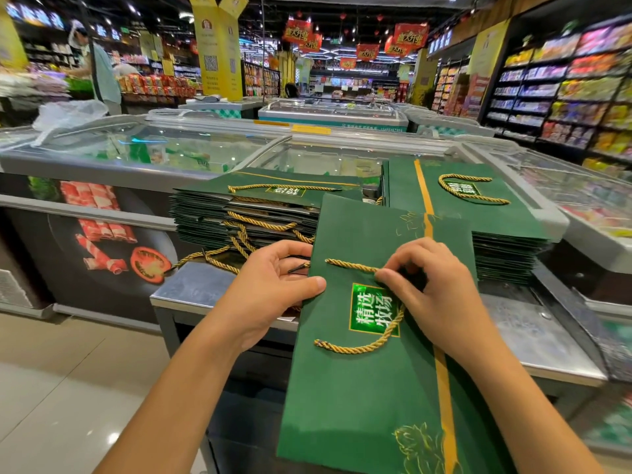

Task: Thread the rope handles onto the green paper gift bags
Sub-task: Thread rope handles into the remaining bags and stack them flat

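Green bag (369, 388) flat, long axis toward viewer — mouth end away; left hand (270, 292) grips left edge, thumb on top; right hand (431, 295) fingertips pinch gold rope (352, 266) beside label.

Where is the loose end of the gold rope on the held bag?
Head view, centre: the loose end lies on the green bag front, just below-left of its printed label, while the right hand pinches the rope higher up.

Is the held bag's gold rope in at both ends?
One end out: the gold rope, pinched by the right hand, leaves its lower tip loose on the green bag; the upper end is in.
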